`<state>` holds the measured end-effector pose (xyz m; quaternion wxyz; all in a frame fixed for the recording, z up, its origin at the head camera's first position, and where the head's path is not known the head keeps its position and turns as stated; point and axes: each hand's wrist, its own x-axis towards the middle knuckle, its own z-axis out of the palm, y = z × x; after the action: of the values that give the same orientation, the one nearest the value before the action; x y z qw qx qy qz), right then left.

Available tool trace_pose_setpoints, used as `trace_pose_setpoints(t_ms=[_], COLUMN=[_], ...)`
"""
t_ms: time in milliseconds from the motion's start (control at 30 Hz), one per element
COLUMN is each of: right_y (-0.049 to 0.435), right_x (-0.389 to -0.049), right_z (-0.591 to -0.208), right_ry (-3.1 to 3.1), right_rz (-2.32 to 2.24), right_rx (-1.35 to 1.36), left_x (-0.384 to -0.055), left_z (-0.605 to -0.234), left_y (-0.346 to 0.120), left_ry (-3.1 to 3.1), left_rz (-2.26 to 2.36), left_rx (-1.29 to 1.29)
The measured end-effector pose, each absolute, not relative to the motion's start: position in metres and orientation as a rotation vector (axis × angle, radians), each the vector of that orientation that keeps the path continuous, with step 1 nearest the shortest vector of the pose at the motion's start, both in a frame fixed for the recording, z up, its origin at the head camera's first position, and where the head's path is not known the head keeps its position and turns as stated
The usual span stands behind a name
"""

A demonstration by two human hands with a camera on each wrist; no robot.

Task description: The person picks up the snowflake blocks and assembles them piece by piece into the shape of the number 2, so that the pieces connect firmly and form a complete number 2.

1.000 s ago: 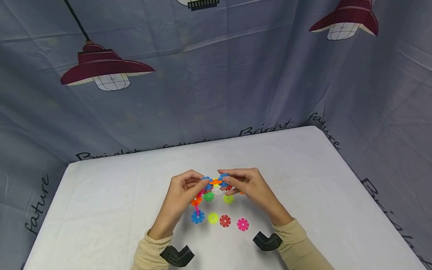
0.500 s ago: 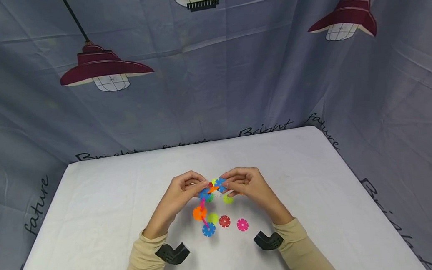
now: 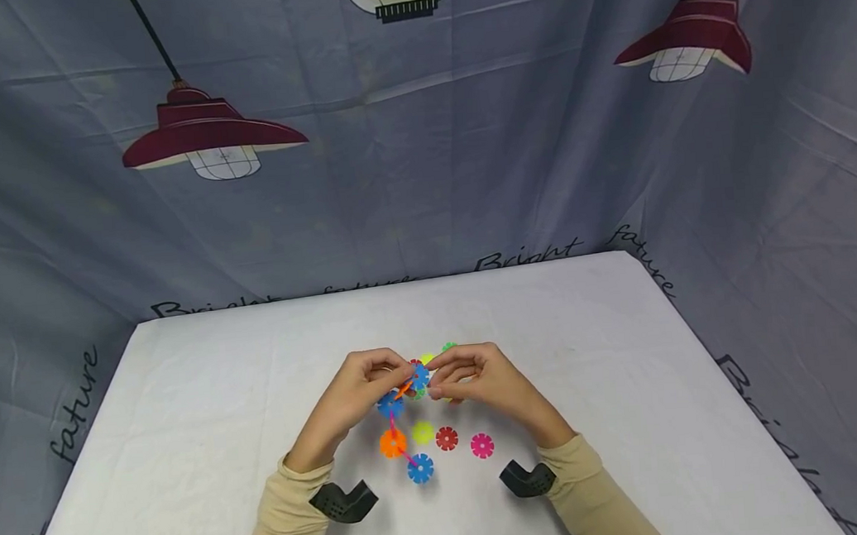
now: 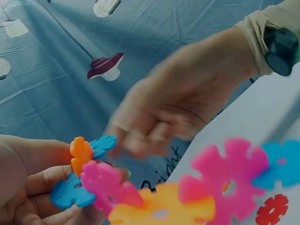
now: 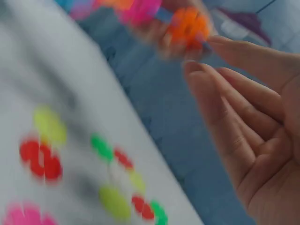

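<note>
My left hand [image 3: 376, 376] pinches a chain of interlocking plastic snowflake discs near its upper end, holding it above the table. From there the chain hangs toward me: a blue disc [image 3: 419, 376], an orange disc [image 4: 81, 154], another blue disc [image 3: 390, 404], then pink and orange discs, ending in a blue disc [image 3: 420, 469]. In the left wrist view, a pink disc [image 4: 229, 178] of the chain looms in front. My right hand [image 3: 473, 372] has its fingertips right beside the upper blue disc. The right wrist view shows its thumb and fingers apart, nothing between them.
Loose discs lie on the white table [image 3: 222, 414]: a yellow one [image 3: 423, 432], a red one [image 3: 446, 439] and a pink one [image 3: 482, 446] in front. Behind the hands are more, including a green disc [image 3: 449, 346], partly covered. A printed curtain [image 3: 392, 179] hangs beyond the table.
The chain has swung down toward me, its end blue disc now nearer the front. The upper blue disc moved left toward my left hand, and my right hand has come off it.
</note>
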<state>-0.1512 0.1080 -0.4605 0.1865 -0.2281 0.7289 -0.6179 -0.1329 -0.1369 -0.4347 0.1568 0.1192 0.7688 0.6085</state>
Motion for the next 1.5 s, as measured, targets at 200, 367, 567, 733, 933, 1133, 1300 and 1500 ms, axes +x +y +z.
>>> trace_pose_setpoints(t_ms=[200,367,567,733,933,1133,1300,1500], right_y=[0.11,0.108,0.106,0.107,0.111,0.114,0.111,0.108], right_x=[-0.158,-0.155,-0.152,-0.153,-0.157,-0.157,-0.152,-0.148], right_z=[-0.487,-0.495,-0.492,-0.492,-0.483,-0.468,-0.46,-0.459], right_ry=[2.219,2.258,2.271,2.26,2.355,2.326,2.288,2.478], right_rz=[-1.192,-0.945,-0.922,-0.948,-1.245,-1.751,-1.827,-1.775], right_rx=[-0.719,-0.792,-0.824,-0.833,-0.734,-0.673,-0.724,-0.916], left_x=[-0.133,-0.134,-0.134,-0.133,-0.133,-0.133,-0.133,-0.133], left_z=[-0.433,-0.433,-0.433,-0.432,-0.432,-0.433,-0.433,-0.435], left_y=[-0.142,-0.142,-0.142,-0.142,-0.142,-0.142,-0.141,-0.14], left_ry=[2.246,2.247,2.235,2.201,2.178,2.164,2.157,2.14], left_rz=[1.749,1.712,1.705,1.722,1.724,1.726,1.733,1.754], left_rx=[0.245,0.241,0.265,0.288,0.309,0.326,0.309,0.314])
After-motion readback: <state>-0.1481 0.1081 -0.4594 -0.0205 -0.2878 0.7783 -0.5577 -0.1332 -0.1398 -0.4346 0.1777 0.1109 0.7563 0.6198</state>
